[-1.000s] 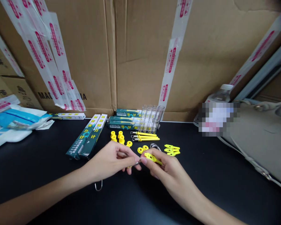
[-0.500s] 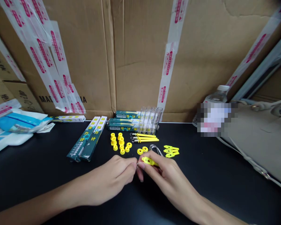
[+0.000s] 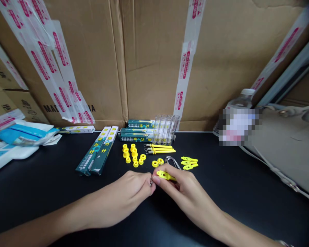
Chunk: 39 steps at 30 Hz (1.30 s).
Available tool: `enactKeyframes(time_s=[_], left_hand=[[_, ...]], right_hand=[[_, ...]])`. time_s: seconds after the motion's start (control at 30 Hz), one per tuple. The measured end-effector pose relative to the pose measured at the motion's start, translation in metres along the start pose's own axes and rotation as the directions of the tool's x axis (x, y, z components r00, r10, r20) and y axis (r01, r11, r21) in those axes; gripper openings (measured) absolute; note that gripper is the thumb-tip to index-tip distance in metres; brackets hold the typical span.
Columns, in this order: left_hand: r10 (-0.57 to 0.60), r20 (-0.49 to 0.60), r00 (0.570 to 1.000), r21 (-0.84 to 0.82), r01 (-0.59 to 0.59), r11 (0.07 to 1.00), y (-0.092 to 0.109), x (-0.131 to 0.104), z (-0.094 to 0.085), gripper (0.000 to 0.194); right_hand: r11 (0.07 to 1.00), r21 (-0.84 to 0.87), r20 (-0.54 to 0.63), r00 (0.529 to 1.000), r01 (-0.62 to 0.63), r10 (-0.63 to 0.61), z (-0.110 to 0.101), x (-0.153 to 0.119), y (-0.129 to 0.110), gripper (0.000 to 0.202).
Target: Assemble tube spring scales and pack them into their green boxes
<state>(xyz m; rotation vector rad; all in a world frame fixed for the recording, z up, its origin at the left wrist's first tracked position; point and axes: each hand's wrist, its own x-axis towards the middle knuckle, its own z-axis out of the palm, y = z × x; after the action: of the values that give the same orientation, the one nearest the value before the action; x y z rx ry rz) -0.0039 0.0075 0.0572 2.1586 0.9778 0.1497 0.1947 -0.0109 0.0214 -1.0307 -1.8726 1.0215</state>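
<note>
My left hand (image 3: 126, 192) is closed, its thumb and forefinger pinching a small shiny metal piece (image 3: 151, 183), mostly hidden. Touching it from the right, my right hand (image 3: 185, 185) grips a flat yellow plastic tab (image 3: 164, 175) with holes in it; its tail runs back under the fingers. Just beyond the right hand lie bent metal wire hooks (image 3: 173, 160) and several similar yellow tabs (image 3: 190, 163). Two yellow rings (image 3: 155, 163) lie behind the fingertips. Farther left are several yellow caps (image 3: 134, 152). Yellow rods with metal springs (image 3: 161, 149) lie behind them.
Clear plastic tubes (image 3: 166, 128) stand upright at the back against green-and-white boxes (image 3: 136, 132). Two long boxes (image 3: 99, 151) lie left of the caps. A blue packet (image 3: 27, 133) is at far left. A bottle (image 3: 240, 99) and a grey bag (image 3: 288, 147) stand right. Cardboard (image 3: 154, 79) walls the back.
The fingers of my two hands have drawn closer around the metal piece, and the left fingers have curled in. The view has shifted slightly; the loose parts lie as before.
</note>
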Motion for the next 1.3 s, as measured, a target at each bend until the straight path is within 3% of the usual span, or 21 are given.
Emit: enactKeyframes(time_s=[0.1,0.2,0.43,0.67,0.83,1.2,1.3], left_hand=[[-0.037,-0.068,0.997,-0.047,0.034,0.998,-0.001,0.002,0.005,0.034],[0.017,-0.093,0.996,-0.024,-0.019,1.0,-0.004,0.003,0.008,0.03],[0.076,-0.189,0.979,-0.095,-0.095,0.991,-0.011,0.003,0.016,0.029],[0.06,-0.149,0.987,-0.039,-0.067,0.997,-0.006,0.0,0.013,0.03],[0.062,-0.049,0.997,0.059,-0.06,0.996,-0.008,0.0,0.01,0.029],[0.202,-0.005,0.979,0.166,-0.198,0.966,-0.02,-0.001,0.012,0.023],[0.206,-0.025,0.978,0.111,-0.202,0.973,-0.018,-0.001,0.011,0.022]], right_hand=[[0.996,0.086,-0.026,0.999,-0.028,0.03,0.002,0.0,0.002,0.015],[0.99,0.13,-0.049,0.997,-0.056,0.063,0.004,0.0,0.004,0.015],[1.0,0.005,-0.153,0.988,-0.008,0.009,0.009,-0.005,0.005,0.019],[0.998,-0.051,-0.107,0.994,0.029,-0.034,0.007,-0.004,0.003,0.024],[0.998,-0.061,-0.055,0.998,0.015,-0.019,0.004,-0.002,0.0,0.028],[0.997,-0.073,0.002,1.0,0.028,-0.028,0.0,-0.001,0.001,0.026],[0.997,-0.077,-0.003,1.0,0.029,-0.029,0.001,-0.002,0.001,0.024]])
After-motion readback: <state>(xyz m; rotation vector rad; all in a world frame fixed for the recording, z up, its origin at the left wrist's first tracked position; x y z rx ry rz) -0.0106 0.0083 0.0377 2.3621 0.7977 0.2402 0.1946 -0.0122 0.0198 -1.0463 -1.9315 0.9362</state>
